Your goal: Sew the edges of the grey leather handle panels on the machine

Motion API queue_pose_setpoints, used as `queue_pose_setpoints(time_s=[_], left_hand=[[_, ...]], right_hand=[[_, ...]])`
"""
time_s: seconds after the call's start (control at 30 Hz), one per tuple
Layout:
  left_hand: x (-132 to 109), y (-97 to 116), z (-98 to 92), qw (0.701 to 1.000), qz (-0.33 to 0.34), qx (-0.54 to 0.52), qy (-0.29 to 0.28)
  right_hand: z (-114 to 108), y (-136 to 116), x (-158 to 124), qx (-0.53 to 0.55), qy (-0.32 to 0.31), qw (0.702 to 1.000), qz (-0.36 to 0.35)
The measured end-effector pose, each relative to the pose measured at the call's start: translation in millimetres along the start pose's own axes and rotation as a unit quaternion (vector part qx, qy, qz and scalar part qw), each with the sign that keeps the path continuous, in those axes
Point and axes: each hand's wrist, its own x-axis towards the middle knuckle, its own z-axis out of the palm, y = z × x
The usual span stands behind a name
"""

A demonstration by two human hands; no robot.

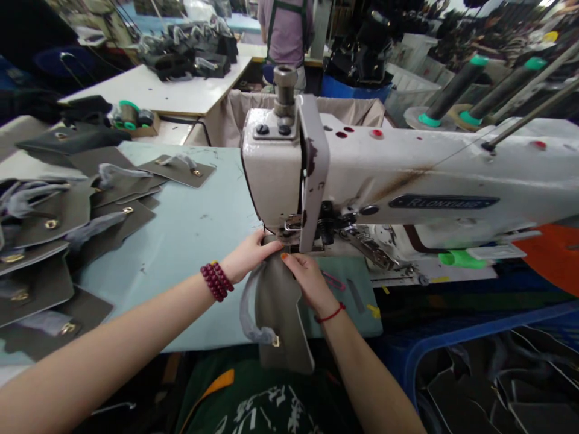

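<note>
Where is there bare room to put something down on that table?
On the blue-green tabletop, between the pile of grey pieces, the sewing machine and the left hand. It's crowded in the pile, and beside the right hand, where a pink tool lies.

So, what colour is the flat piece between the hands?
The flat piece is dark brownish grey, best in the head view.

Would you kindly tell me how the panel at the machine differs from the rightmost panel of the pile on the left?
The machine panel has the left hand and right hand on it; the pile panel lies untouched. The machine panel's near end reaches past the tabletop's edge, while the pile panel stays within it. The machine panel's strap bows out past its left side; the pile panel's arches over its surface. Both are grey-brown.
</note>
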Motion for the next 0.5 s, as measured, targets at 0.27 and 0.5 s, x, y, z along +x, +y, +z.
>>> queue_pose_setpoints(time_s=[0.27,0.5], left_hand=[[-37.6,-55.5,-14.8,0.992,0.067,-0.013,0.105],[-76.3,-98.1,-1.1,0.982,0.106,0.143,0.064]], right_hand=[[-18.6,-20.4,-13.5,-0.034,-0.064,0.997,0.001],[-8.2,-3.6,-57.1,-0.021,-0.042,0.998,0.039]])
